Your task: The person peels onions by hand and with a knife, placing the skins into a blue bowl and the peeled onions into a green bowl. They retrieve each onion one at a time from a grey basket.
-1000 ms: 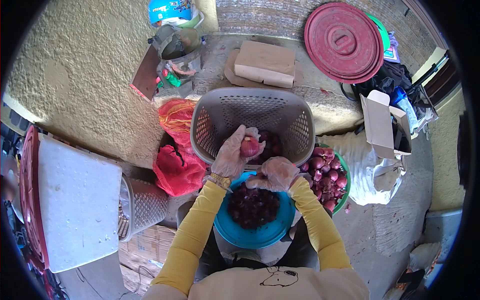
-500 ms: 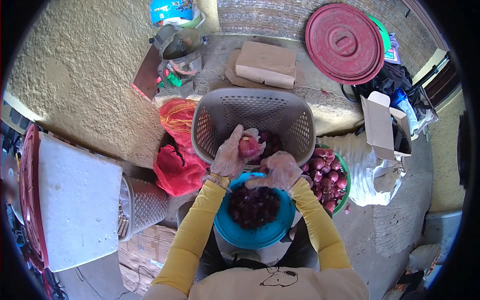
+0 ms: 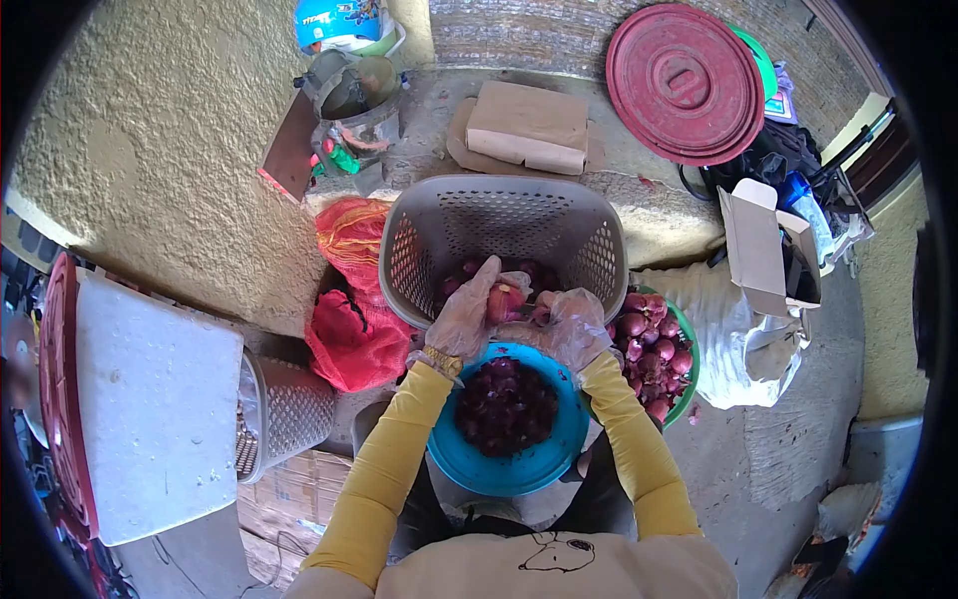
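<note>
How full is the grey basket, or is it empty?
Partly filled, not empty: the grey basket shows onions low inside, while its perforated far side is bare above them.

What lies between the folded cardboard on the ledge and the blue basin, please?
In the head view: the grey basket, with the left hand and right hand at its near rim.

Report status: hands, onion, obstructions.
Left hand holding onion by near rim of basket. Right hand close beside, contact unclear. Nothing visibly in the way.
</note>
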Demonstrator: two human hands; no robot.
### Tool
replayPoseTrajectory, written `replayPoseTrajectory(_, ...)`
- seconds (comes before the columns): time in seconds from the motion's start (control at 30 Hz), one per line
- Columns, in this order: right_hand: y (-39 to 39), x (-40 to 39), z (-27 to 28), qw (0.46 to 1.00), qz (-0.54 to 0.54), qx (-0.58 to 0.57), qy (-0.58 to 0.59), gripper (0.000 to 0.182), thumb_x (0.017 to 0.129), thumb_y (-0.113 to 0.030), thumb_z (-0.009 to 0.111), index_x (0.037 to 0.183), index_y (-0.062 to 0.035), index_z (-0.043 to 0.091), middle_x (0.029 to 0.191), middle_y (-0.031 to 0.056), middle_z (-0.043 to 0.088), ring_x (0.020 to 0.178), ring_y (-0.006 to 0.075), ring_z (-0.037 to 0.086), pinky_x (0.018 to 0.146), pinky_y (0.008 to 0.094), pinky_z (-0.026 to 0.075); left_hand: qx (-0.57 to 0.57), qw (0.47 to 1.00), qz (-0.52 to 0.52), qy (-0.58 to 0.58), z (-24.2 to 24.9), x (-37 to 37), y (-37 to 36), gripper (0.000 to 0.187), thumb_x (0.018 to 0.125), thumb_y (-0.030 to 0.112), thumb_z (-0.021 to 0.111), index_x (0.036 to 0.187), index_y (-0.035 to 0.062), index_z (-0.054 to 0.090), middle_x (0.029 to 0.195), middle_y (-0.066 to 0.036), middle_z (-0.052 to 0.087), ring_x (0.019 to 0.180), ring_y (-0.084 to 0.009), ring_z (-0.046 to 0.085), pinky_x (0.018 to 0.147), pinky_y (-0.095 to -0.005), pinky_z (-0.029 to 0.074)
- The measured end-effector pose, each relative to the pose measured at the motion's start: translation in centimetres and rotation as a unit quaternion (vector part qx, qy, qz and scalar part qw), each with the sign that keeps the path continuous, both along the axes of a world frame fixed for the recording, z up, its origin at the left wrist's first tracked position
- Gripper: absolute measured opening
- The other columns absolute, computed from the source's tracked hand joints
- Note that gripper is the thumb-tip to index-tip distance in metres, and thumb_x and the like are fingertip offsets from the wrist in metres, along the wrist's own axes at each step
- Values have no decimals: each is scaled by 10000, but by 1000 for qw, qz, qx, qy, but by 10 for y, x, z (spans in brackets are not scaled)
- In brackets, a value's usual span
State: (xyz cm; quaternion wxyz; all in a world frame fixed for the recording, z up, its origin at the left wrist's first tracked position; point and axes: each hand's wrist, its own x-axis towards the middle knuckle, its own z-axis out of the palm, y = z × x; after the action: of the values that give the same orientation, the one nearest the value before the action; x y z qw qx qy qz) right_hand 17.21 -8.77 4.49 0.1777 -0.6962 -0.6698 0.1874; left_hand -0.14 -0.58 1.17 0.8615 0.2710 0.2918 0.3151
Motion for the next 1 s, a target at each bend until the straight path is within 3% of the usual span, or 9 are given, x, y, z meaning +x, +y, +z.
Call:
replayPoseTrajectory(0.2, 1, -1, 0, 1000, 5, -4, -11, 774, 686, -820, 724, 1006, -117, 773, 858, 135, 750, 908, 357, 714, 868, 455, 539, -5, 1000, -4, 13, 7, 0, -2, 520, 1059, 488, 550, 1113, -10, 690, 1031, -95, 703, 970, -182, 659, 918, -338, 543)
replayPoseTrajectory(0.33, 0, 0, -4, 1000, 2, 7, -24, 775, 703, -823, 708, 1015, -117, 775, 850, 140, 745, 899, 365, 714, 865, 459, 541, 121, 989, 29, 86, 26, -1, -14, 521, 1055, 495, 555, 1101, -5, 691, 1015, -92, 700, 962, -182, 657, 907, -338, 546)
replayPoseTrajectory(0.4, 0, 2, -14, 996, 20, 91, -13, 504, 804, -598, 739, 874, -99, 721, 748, 144, 697, 740, 368, 690, 681, 462, 525, 192, 973, 50, 117, 23, -1, -13, 522, 1054, 498, 555, 1102, -3, 691, 1014, -91, 699, 962, -182, 656, 904, -338, 547)
replayPoseTrajectory(0.43, -1, 3, -16, 996, 20, 90, -13, 504, 804, -598, 739, 874, -99, 721, 748, 144, 697, 740, 368, 690, 681, 462, 525, 105, 991, 26, 80, 15, -1, -6, 522, 1054, 500, 555, 1104, -2, 690, 1014, -90, 699, 956, -183, 657, 894, -339, 553)
replayPoseTrajectory(0.47, -1, 4, -17, 994, 34, 98, -15, 512, 805, -606, 733, 877, -99, 724, 739, 140, 696, 743, 370, 691, 687, 463, 527, 17, 999, 1, 43, 10, -1, -2, 523, 1053, 503, 555, 1106, 0, 689, 1013, -90, 699, 951, -184, 659, 884, -339, 558)
replayPoseTrajectory(0.57, 1, 5, -23, 993, 45, 102, -25, 530, 807, -621, 726, 877, -96, 726, 727, 135, 696, 747, 373, 693, 702, 466, 529, -10, 1000, -6, 26, 7, -1, -2, 524, 1052, 503, 555, 1113, 0, 686, 1019, -92, 698, 944, -189, 665, 861, -340, 572)
replayPoseTrajectory(0.73, 0, 3, -12, 996, 42, 82, -14, 585, 784, -667, 733, 895, -92, 722, 745, 129, 709, 762, 374, 698, 727, 473, 531, -3, 1000, -6, 18, -1, 1, 2, 524, 1053, 500, 555, 1121, -4, 683, 1031, -99, 702, 950, -191, 675, 834, -343, 586)
replayPoseTrajectory(0.8, 1, 0, -1, 1000, -7, 17, 10, 798, 721, -852, 663, 891, -78, 757, 814, 176, 726, 859, 382, 705, 799, 471, 551, -1, 1000, -3, 15, -6, 1, 3, 524, 1053, 498, 555, 1125, -5, 683, 1035, -101, 704, 951, -190, 678, 830, -344, 589)
replayPoseTrajectory(1.0, 2, 3, -9, 999, -4, 28, -14, 845, 707, -876, 648, 965, -80, 765, 846, 185, 732, 876, 401, 702, 828, 470, 548, 23, 1000, -14, 2, -14, 1, 6, 530, 1056, 497, 549, 1133, -10, 682, 1045, -109, 710, 941, -186, 684, 832, -345, 590)
